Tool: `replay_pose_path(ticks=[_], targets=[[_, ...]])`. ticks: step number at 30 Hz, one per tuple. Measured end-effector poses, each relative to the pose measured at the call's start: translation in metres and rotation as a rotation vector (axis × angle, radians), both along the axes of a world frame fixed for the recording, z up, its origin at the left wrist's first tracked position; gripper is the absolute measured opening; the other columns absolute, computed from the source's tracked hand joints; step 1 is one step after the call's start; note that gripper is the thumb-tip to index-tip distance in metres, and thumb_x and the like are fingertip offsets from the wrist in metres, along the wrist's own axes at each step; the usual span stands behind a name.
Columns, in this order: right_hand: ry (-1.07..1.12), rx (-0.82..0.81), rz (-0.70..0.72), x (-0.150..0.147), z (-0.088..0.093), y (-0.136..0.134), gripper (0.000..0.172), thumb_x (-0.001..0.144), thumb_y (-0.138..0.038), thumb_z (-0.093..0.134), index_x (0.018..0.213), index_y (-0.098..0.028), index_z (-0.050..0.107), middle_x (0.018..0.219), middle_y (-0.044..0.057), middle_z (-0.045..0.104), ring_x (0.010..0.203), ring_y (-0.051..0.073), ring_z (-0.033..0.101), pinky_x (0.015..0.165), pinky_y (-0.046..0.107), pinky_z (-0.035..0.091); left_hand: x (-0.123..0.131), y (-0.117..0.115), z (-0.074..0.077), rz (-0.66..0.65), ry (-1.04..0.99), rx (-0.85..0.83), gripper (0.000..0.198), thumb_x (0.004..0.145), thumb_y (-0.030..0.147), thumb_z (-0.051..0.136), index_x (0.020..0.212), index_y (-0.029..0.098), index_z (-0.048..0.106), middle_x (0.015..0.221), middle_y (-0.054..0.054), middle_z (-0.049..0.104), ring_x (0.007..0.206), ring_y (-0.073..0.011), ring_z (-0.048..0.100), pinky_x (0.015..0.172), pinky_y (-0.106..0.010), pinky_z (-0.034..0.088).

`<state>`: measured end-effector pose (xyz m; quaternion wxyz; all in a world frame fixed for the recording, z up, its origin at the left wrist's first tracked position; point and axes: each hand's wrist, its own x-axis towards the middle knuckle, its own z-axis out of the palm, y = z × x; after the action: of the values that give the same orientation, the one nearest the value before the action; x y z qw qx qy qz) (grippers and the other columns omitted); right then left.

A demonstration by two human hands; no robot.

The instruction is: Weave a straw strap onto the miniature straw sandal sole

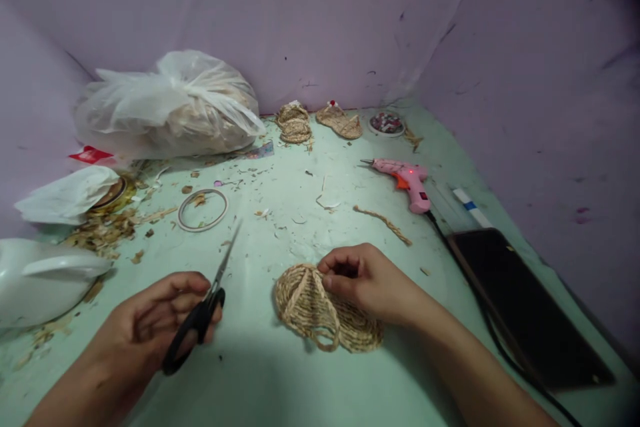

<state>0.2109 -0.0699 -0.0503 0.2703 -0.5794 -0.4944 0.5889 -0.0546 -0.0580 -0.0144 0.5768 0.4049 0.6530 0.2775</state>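
Observation:
My left hand [170, 317] is closed loosely on black-handled scissors [196, 323], their blades pointing up and away from me. Thumb and fingertips of my right hand [353, 273] pinch the top edge of a woven straw piece [300, 303] at the front middle of the table. It has the form of a small slipper, with braided straps that meet at a point near my right fingertips and a loop at its lower side. The scissors do not touch the woven piece.
A pink glue gun [407, 180] with a black cord, a dark flat panel [525, 307] and a straw cord [383, 223] lie right. Small woven slippers [295, 123], a bead dish [387, 123] and a plastic bag [175, 107] are behind. Left: tape roll [182, 210], white bottle [40, 287], scraps.

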Motion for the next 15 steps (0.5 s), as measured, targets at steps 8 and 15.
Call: replay_pose_path(ticks=[8,15], targets=[[-0.065,0.053,-0.086,-0.011,0.003,-0.001,0.007,0.062,-0.014,0.051,0.064,-0.015,0.058,0.054,-0.003,0.049,0.05,0.008,0.039,0.047,0.021,0.033,0.024,0.016,0.005,-0.294,0.037,-0.05,0.045,0.054,0.027,0.069,0.098,0.02,0.064,0.051,0.002,0.058,0.043,-0.009,0.047,0.041,-0.017,0.035],[-0.157,0.171,-0.078,-0.017,-0.001,-0.002,0.01,0.065,-0.018,0.053,0.063,-0.016,0.062,0.055,-0.001,0.056,0.052,0.01,0.047,0.047,0.02,0.034,0.019,0.003,0.017,-0.422,0.327,0.254,0.024,0.058,0.035,0.063,0.08,0.031,0.073,0.072,0.001,0.07,0.065,-0.0163,0.06,0.055,-0.018,0.048]])
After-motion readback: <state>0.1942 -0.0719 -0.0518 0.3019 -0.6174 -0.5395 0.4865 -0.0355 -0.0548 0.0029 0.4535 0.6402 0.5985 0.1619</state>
